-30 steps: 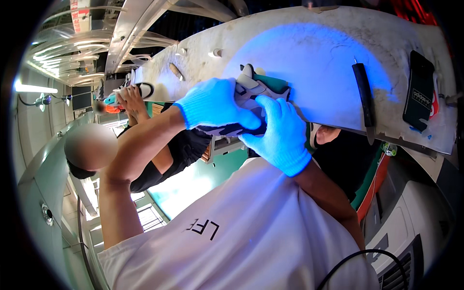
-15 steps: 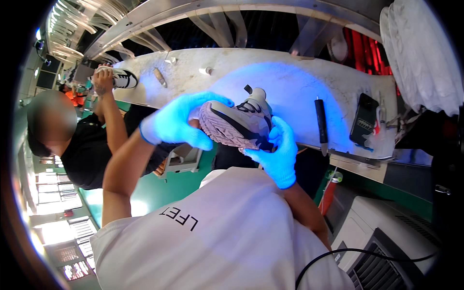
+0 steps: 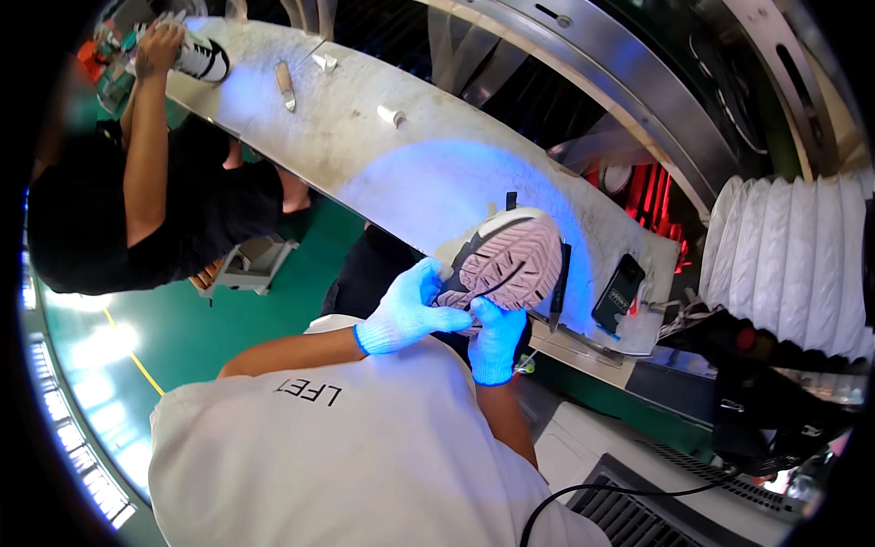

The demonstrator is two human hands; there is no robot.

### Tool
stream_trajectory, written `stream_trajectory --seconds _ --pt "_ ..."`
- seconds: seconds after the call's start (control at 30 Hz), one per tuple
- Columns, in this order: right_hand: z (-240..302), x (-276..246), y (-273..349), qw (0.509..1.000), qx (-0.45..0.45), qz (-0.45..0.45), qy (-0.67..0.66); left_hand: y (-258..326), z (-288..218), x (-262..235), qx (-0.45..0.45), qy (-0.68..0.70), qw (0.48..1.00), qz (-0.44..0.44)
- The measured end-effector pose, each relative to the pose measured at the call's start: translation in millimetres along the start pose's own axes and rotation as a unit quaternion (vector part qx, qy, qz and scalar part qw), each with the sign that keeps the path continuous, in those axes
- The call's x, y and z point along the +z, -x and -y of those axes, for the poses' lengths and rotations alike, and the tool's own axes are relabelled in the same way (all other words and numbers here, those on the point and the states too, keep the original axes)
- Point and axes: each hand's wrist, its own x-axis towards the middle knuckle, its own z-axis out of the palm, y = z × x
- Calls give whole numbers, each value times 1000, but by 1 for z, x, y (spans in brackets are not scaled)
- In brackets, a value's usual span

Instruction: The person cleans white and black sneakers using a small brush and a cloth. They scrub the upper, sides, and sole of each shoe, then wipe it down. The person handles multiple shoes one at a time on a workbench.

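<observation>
Long pale grey scuffed counter runs diag. from top left to right, w/ a blue-violet glow pooled on its middle. Green painted floor below, w/ a thin yellow line and bright glare at far left. Curved steel machine frame arcs overhead, white ribbed duct at right beside a red-lit recess.

Pale pink grooved shoe sole, blue gloves.

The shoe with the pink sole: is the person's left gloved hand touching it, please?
Touching. The head view shows the left hand with its gloved fingers pressed against the heel end of the shoe, no gap between them.
</observation>
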Motion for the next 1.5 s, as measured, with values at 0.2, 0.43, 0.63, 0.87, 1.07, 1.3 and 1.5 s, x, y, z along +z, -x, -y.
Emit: stream_trajectory --seconds 0.2,0.43,0.63,0.87,1.07,1.3,1.5 --pt "98 26 26 958 -221 -62 174 -19 4 -19 59 -97 993 23" --pt "136 84 19 900 -232 115 350 -20 3 -48 85 -168 979 83" --pt "93 141 17 789 -387 219 424 12 -5 -62 232 -70 968 59" --pt "62 148 -8 670 -571 276 386 40 -78 -55 346 -127 930 -6" --pt "56 133 26 752 -492 124 422 39 -59 -48 404 -160 898 66" --pt "72 87 41 830 -385 208 346 76 38 -58 281 -284 891 215" --pt "66 63 64 870 -338 140 330 -1 -65 -5 438 -232 831 253"
